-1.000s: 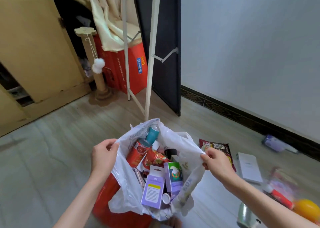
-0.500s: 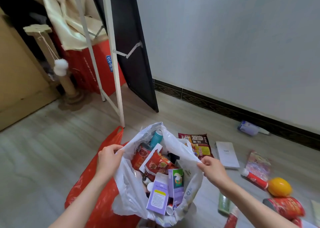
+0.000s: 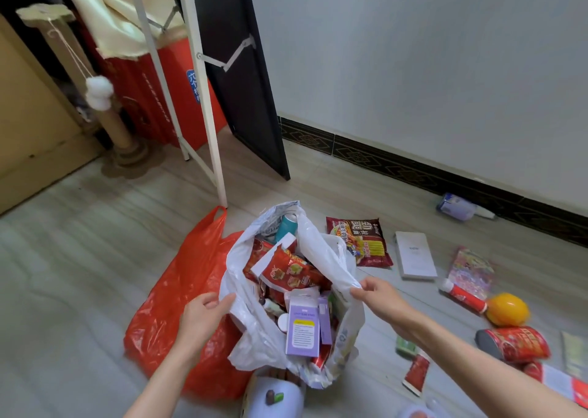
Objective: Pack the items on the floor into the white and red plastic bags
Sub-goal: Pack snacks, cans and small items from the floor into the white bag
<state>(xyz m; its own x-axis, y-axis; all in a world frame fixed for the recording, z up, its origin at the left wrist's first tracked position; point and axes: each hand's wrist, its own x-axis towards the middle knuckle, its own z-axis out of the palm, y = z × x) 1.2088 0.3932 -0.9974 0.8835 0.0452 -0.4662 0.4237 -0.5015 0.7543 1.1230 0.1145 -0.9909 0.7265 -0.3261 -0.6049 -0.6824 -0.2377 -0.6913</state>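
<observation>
The white bag [image 3: 254, 328] stands on the floor [image 3: 79, 274], filled with a purple box [image 3: 302, 328], red snack packets [image 3: 288, 269] and a teal can [image 3: 285, 227]. Its right rim is pinched by the right hand [image 3: 378, 296]; its left rim is gripped by the left hand [image 3: 203, 312]. The red bag [image 3: 178, 290] lies just beside it, to the left. A noodle packet [image 3: 359, 241], a white box [image 3: 415, 258], an orange [image 3: 507, 309] and a red can [image 3: 515, 343] are scattered to the right.

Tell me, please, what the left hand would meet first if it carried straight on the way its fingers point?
Most likely the white bag: the left hand points up and right at its near rim, and the thumb already seems to touch it. Depth is uncertain.
</observation>
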